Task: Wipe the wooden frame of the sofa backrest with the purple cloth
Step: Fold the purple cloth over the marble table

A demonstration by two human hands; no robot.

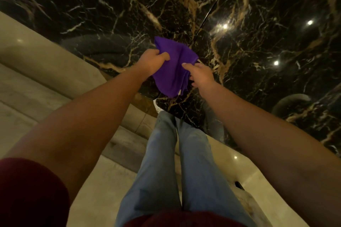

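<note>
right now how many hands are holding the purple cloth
2. The left hand grips the crumpled purple cloth at its upper left edge; the right hand pinches its right edge. Both hold it above the dark marble floor.

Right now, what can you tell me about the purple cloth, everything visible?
The purple cloth is a soft, plain fabric, bunched and loosely folded, hanging in the air above the dark veined marble floor. The left hand grips its left edge; the right hand pinches its right side. Its lower end droops to a point. It touches no furniture.
</note>
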